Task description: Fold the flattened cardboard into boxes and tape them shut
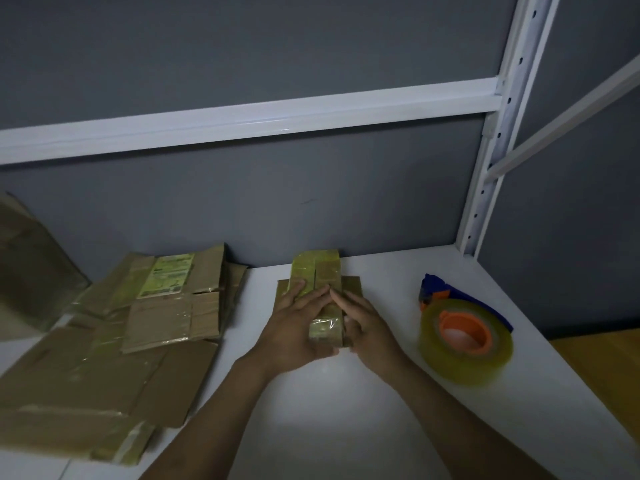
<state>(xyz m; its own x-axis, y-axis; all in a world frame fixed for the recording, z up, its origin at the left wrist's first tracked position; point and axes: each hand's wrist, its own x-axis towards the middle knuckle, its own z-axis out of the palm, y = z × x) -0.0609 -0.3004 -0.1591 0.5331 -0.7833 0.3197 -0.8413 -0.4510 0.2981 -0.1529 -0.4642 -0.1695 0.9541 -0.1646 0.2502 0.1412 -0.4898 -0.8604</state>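
Brown cardboard is seen in the middle of the frame. It is a small box [317, 271], shiny with old tape, and it lies on the white table [329, 410]. The box is pressed down by the left hand [298, 327] and the right hand [363, 323]. The fingers of both hands are laid straight and flat on the top. The fingertips almost meet over the middle line, and nothing is gripped.

The step looks like this: the top flaps are shut and held flat. To do it well, the flaps should be pushed down evenly so that their edges meet with no gap. One hand should be left on the flaps when the tape roll [465, 337], at the right of the frame, is picked up. The tape should then be laid along the middle line.

More flat cardboard [138, 323] is piled at the lower left.
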